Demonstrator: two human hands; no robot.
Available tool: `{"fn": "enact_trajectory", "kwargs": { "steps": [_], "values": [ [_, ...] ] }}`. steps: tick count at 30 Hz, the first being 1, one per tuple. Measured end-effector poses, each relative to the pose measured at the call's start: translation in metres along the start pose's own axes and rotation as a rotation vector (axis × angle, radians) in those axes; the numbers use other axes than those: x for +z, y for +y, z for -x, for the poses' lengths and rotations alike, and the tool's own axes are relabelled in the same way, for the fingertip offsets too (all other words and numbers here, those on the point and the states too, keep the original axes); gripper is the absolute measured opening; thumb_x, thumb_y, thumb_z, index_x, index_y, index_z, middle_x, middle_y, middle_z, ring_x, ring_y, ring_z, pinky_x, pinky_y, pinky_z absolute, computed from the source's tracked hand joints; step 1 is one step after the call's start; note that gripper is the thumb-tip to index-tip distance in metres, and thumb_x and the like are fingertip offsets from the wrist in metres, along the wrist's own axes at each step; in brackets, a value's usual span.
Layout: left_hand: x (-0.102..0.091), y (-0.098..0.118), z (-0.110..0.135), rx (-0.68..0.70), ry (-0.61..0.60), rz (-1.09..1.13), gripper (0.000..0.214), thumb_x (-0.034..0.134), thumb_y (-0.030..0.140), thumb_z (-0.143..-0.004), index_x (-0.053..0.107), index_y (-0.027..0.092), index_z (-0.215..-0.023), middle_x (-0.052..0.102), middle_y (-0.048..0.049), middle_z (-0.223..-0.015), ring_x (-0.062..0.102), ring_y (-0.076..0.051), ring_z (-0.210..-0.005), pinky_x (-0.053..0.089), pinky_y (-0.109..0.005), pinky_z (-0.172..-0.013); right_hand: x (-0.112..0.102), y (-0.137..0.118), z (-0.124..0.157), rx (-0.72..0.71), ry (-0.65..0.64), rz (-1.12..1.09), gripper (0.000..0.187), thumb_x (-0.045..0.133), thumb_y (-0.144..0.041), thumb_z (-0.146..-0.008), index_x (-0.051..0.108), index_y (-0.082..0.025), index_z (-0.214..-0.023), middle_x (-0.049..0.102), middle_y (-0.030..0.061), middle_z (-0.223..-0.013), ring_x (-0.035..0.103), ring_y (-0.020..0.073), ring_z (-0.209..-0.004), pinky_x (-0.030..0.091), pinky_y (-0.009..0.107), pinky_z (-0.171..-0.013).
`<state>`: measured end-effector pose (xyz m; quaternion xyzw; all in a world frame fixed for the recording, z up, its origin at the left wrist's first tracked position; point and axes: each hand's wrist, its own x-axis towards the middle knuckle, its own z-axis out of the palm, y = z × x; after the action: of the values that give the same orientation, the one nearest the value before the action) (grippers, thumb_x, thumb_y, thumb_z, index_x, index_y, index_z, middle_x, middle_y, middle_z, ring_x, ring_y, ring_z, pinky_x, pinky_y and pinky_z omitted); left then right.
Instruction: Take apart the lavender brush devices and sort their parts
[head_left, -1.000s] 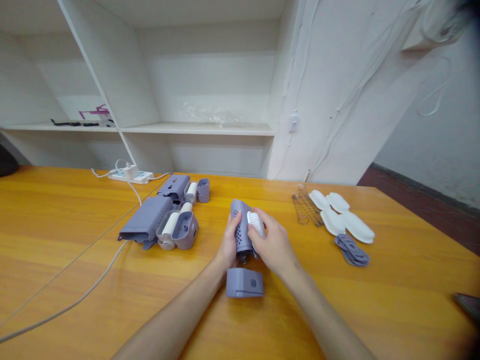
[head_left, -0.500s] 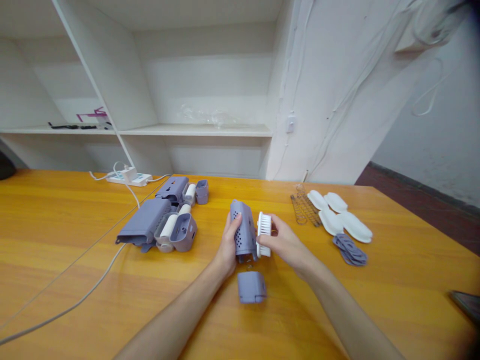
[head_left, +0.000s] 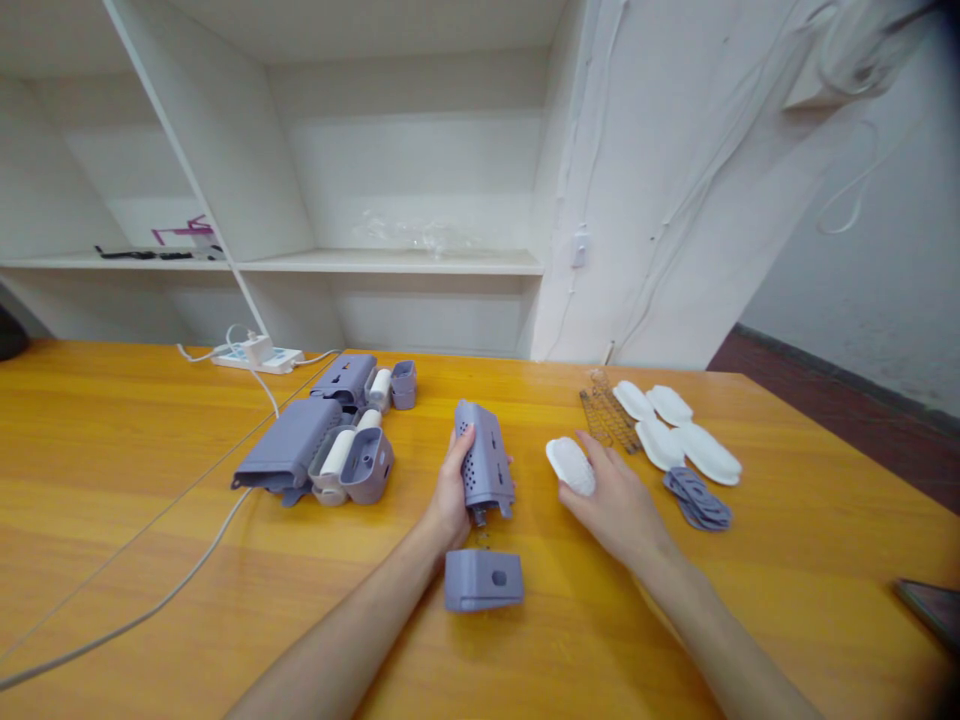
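Observation:
My left hand (head_left: 452,490) is wrapped round a grey-purple plastic housing (head_left: 487,460) with rows of small holes. Below its lower end hangs or stands a matching cap (head_left: 484,582); a thin spring (head_left: 482,538) shows in the gap between them. To the right, my right hand (head_left: 619,500) grips a white brush head (head_left: 570,465) by its edges, smooth back up, low over the table. Whether the brush touches the tabletop I cannot tell.
More white brush heads (head_left: 705,452) lie at the right, beside coil springs (head_left: 609,418) and a pile of flat grey pieces (head_left: 697,498). Several grey-purple housings (head_left: 292,445) and cups with white rollers sit at the left. Behind them are a power strip (head_left: 259,355) and cables.
My right hand has moved the brush head right, away from the housing, and turned its back upward. The housing has shifted slightly left; the cap below has swung left and turned.

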<state>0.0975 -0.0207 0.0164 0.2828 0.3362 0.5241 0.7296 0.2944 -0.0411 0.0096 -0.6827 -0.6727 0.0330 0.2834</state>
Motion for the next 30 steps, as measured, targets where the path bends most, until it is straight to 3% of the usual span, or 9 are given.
{"fn": "enact_trajectory", "kwargs": {
  "steps": [5,10,15,19,23,30],
  "values": [
    [0.0,0.0,-0.001,0.007,0.007,0.019,0.056,0.052,0.054,-0.084,0.047,0.013,-0.122,0.068,-0.0137,-0.089,0.067,-0.024,-0.066,0.055,-0.036,-0.058,0.004,0.004,0.004,-0.026,0.012,0.245,0.054,0.054,-0.029,-0.079,0.048,-0.013,-0.13,0.061,0.016,-0.105,0.058,0.0298,-0.095,0.043,0.04,-0.08],
    [-0.001,0.001,-0.001,-0.011,-0.007,0.054,0.057,0.049,0.054,-0.086,0.048,0.011,-0.123,0.068,-0.0154,-0.091,0.068,-0.026,-0.067,0.055,-0.037,-0.058,0.004,-0.003,0.006,-0.032,0.01,0.356,0.05,0.055,-0.036,-0.085,0.048,-0.014,-0.129,0.061,0.0135,-0.102,0.057,0.0286,-0.095,0.041,0.036,-0.078],
    [-0.001,0.001,-0.001,0.006,-0.012,0.091,0.057,0.049,0.053,-0.086,0.049,0.011,-0.124,0.067,-0.0158,-0.096,0.068,-0.027,-0.072,0.057,-0.04,-0.063,0.002,-0.019,0.017,0.055,-0.014,0.495,0.048,0.052,-0.039,-0.085,0.051,-0.015,-0.128,0.061,0.0135,-0.091,0.059,0.0309,-0.085,0.04,0.036,-0.067],
    [-0.003,-0.001,-0.002,0.006,-0.017,0.099,0.056,0.05,0.053,-0.086,0.05,0.011,-0.123,0.068,-0.0146,-0.092,0.069,-0.026,-0.072,0.057,-0.038,-0.063,0.007,-0.022,0.019,0.009,-0.033,0.445,0.05,0.053,-0.038,-0.086,0.049,-0.016,-0.13,0.061,0.0128,-0.093,0.06,0.0281,-0.084,0.039,0.034,-0.067],
    [-0.005,-0.001,-0.004,-0.029,-0.025,0.102,0.056,0.049,0.054,-0.086,0.053,0.01,-0.121,0.068,-0.0156,-0.094,0.069,-0.027,-0.075,0.057,-0.037,-0.062,0.015,-0.014,0.013,-0.069,0.035,0.371,0.051,0.058,-0.039,-0.085,0.047,-0.014,-0.128,0.062,0.0115,-0.094,0.059,0.0265,-0.088,0.038,0.033,-0.071],
    [-0.005,-0.001,-0.004,-0.022,-0.014,0.096,0.056,0.05,0.054,-0.086,0.053,0.01,-0.121,0.068,-0.0158,-0.092,0.069,-0.026,-0.071,0.057,-0.037,-0.061,0.023,0.0,0.004,-0.06,0.148,0.379,0.029,0.061,-0.046,-0.082,0.058,-0.017,-0.08,0.059,0.0083,-0.082,0.055,0.0221,-0.076,0.035,0.031,-0.064]
  ]
}}
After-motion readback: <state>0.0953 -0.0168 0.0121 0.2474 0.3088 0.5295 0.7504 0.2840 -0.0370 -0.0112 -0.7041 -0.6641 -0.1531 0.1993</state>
